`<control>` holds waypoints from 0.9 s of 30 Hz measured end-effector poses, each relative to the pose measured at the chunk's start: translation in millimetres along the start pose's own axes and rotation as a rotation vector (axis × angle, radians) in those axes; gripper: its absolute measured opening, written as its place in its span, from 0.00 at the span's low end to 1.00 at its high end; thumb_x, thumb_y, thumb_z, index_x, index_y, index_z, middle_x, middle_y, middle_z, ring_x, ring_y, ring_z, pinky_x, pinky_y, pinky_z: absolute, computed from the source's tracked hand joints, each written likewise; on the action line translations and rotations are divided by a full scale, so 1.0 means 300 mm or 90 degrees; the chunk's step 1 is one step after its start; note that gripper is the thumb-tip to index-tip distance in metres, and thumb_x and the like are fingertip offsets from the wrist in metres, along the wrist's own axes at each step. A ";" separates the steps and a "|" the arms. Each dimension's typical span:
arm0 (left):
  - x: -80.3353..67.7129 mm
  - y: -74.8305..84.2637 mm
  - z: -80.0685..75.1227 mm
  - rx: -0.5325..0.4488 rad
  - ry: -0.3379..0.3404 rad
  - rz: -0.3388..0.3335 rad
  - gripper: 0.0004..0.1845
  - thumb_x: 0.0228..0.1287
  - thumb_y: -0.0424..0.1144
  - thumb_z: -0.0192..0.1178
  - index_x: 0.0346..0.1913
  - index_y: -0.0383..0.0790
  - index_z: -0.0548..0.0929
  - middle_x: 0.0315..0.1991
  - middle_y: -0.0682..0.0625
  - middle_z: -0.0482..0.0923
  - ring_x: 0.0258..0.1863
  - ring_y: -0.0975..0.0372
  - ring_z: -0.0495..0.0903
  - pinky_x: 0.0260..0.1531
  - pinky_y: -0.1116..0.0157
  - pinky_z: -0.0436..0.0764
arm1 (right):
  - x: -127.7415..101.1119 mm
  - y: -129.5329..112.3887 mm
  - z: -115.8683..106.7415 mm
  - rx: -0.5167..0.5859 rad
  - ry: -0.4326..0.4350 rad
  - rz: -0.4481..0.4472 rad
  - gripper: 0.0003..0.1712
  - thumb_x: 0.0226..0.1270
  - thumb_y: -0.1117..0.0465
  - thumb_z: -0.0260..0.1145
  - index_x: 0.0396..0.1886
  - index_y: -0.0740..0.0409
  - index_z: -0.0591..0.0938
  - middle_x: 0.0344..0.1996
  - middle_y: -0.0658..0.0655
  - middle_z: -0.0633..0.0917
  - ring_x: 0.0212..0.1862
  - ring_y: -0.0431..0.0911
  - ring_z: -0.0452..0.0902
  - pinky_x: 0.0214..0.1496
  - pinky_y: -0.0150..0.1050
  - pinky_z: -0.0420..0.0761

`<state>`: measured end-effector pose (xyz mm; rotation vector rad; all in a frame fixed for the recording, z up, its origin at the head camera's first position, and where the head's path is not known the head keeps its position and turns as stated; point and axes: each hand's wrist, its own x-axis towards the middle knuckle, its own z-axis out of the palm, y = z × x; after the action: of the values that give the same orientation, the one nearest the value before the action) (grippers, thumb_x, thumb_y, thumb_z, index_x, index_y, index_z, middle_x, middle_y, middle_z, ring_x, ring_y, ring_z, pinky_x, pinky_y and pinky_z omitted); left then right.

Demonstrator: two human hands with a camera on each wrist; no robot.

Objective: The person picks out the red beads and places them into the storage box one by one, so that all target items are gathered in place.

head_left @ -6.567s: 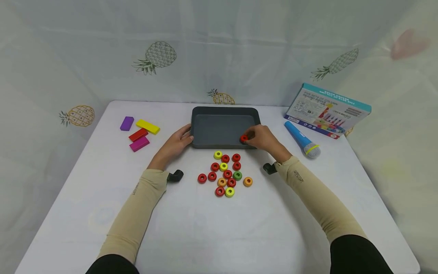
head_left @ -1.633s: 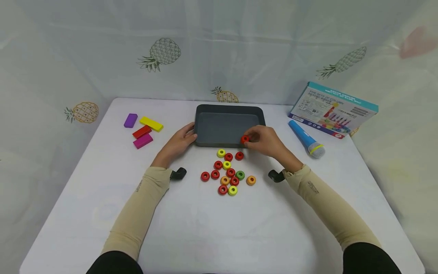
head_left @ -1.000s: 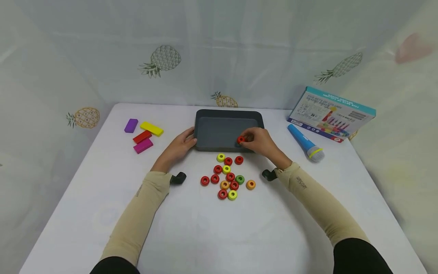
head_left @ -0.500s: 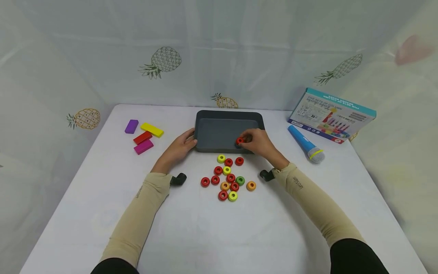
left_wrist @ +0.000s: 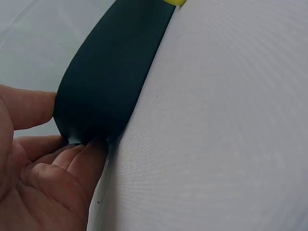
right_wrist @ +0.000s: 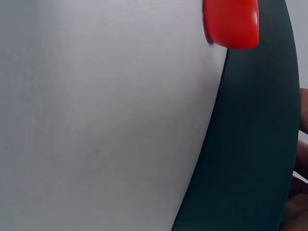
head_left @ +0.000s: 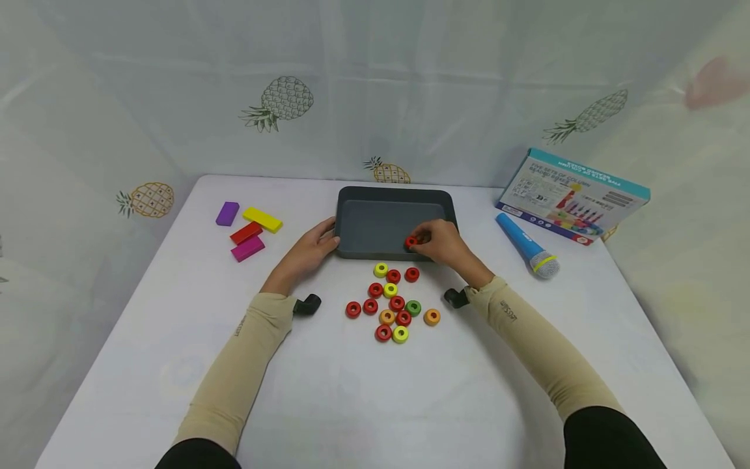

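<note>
Right fingers pinching red ring, inside tray's near edge

A broad, smooth white counter with rounded corners fills the lower part of the head view, narrowing toward its far edge. Behind it and along both sides hangs a pale grey-white, slightly glossy sheet, marked by soft vertical folds and horizontal creases. Printed on it are two grey-green outlined pineapples, two yellow-orange pineapples lower down, and a faded pink heart at upper right. The light is soft, with a warmer, yellowish cast on the right.
</note>
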<state>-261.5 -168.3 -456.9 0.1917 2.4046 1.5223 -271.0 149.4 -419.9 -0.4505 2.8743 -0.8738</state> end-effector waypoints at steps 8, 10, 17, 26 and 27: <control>-0.003 0.001 0.000 -0.007 0.001 0.012 0.34 0.78 0.45 0.53 0.81 0.53 0.54 0.80 0.50 0.57 0.77 0.56 0.63 0.78 0.53 0.60 | 0.011 -0.001 -0.002 -0.017 -0.014 0.021 0.15 0.62 0.63 0.73 0.49 0.61 0.88 0.39 0.60 0.88 0.40 0.49 0.81 0.40 0.41 0.82; -0.003 0.001 0.000 -0.011 0.000 0.012 0.34 0.78 0.44 0.53 0.81 0.53 0.54 0.81 0.51 0.57 0.77 0.56 0.63 0.78 0.53 0.60 | 0.011 -0.002 -0.003 -0.019 -0.015 0.022 0.15 0.62 0.63 0.74 0.49 0.61 0.88 0.39 0.60 0.88 0.39 0.49 0.81 0.40 0.40 0.81; -0.001 -0.001 0.002 -0.007 -0.001 0.017 0.34 0.78 0.44 0.53 0.82 0.52 0.54 0.81 0.50 0.57 0.77 0.56 0.63 0.78 0.53 0.60 | 0.006 0.001 -0.002 -0.022 -0.009 0.012 0.15 0.63 0.62 0.74 0.49 0.60 0.88 0.39 0.59 0.87 0.38 0.49 0.79 0.37 0.39 0.79; -0.008 0.006 0.003 -0.004 0.003 0.019 0.34 0.79 0.44 0.53 0.82 0.51 0.54 0.81 0.50 0.56 0.77 0.55 0.63 0.78 0.53 0.60 | -0.005 0.012 -0.005 -0.022 0.010 -0.031 0.15 0.63 0.60 0.74 0.49 0.60 0.89 0.40 0.60 0.87 0.37 0.49 0.80 0.35 0.39 0.79; -0.009 0.007 0.003 -0.002 0.003 0.018 0.34 0.79 0.44 0.53 0.82 0.51 0.53 0.81 0.50 0.56 0.77 0.55 0.63 0.78 0.53 0.60 | -0.007 0.014 -0.005 -0.021 0.013 -0.036 0.16 0.63 0.60 0.74 0.49 0.60 0.88 0.40 0.60 0.87 0.37 0.49 0.80 0.36 0.39 0.80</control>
<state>-258.9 -167.4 -454.9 0.2237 2.4125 1.5406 -270.3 154.1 -420.9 -0.5317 2.9121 -0.8462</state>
